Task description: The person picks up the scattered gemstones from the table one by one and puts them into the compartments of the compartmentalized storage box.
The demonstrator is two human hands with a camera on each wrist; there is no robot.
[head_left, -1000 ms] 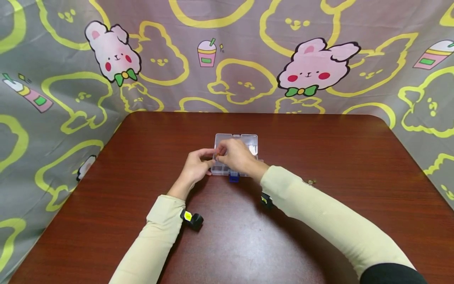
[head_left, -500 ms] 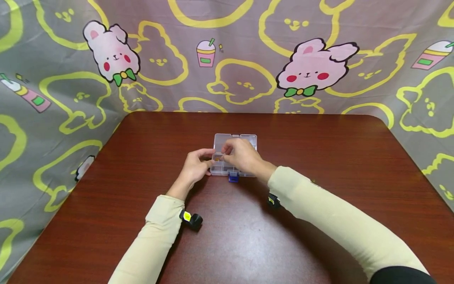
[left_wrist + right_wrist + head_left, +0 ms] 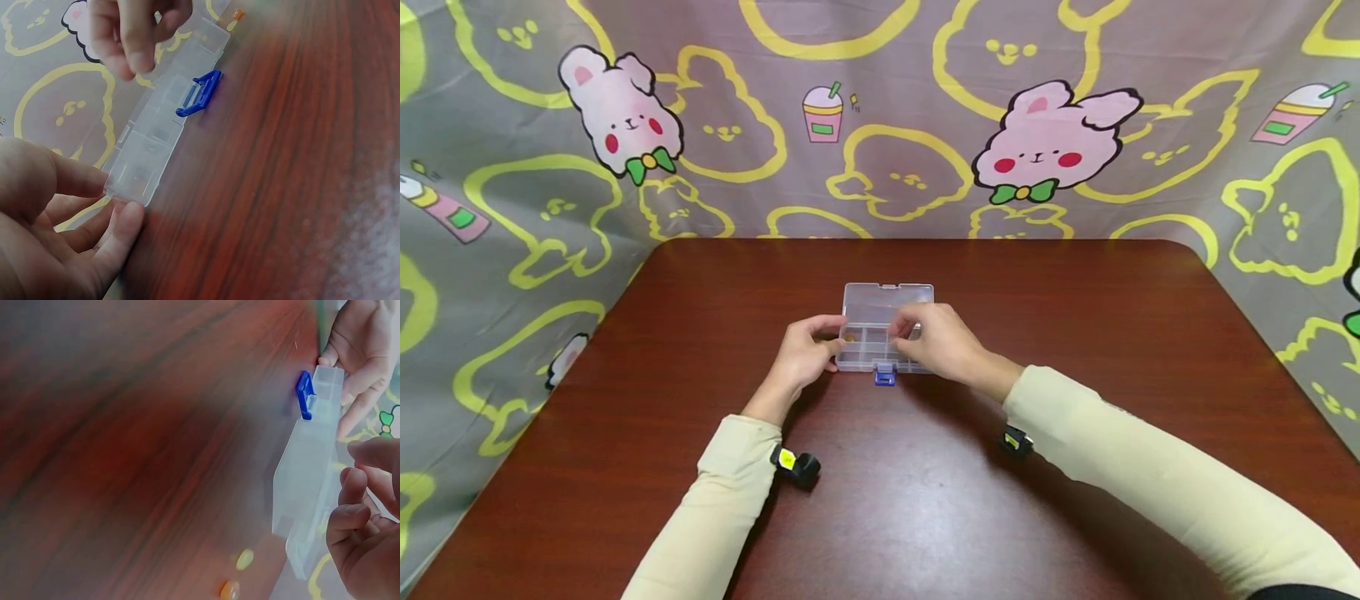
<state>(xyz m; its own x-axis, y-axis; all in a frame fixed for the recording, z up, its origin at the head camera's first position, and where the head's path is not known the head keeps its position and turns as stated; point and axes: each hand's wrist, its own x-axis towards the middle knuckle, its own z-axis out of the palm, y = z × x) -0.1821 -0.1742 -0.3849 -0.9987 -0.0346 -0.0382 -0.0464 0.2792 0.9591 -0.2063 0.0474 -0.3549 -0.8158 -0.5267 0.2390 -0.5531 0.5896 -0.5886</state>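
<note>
A clear plastic compartment box [image 3: 859,366] lies on the table with its lid [image 3: 867,304] raised at the back and a blue latch [image 3: 885,375] hanging at the front. My left hand [image 3: 803,352] grips the box's left end between thumb and fingers. In its back left compartment sits a small orange piece [image 3: 850,337]. Over the right half of the box hovers my right hand [image 3: 947,342]. Its fingers [image 3: 353,487] are loosely bent, with nothing visible between them. The right hand hides some of the compartments.
A small yellow piece [image 3: 245,559] and an orange piece [image 3: 230,590] lie on the table [image 3: 125,456] beyond the box's right end. My right arm hides them in the head view. A patterned curtain [image 3: 910,125] hangs behind the table.
My right hand has moved right from the back left compartment, where the orange piece it pinched now lies released. The left hand has kept its grip on the box.
</note>
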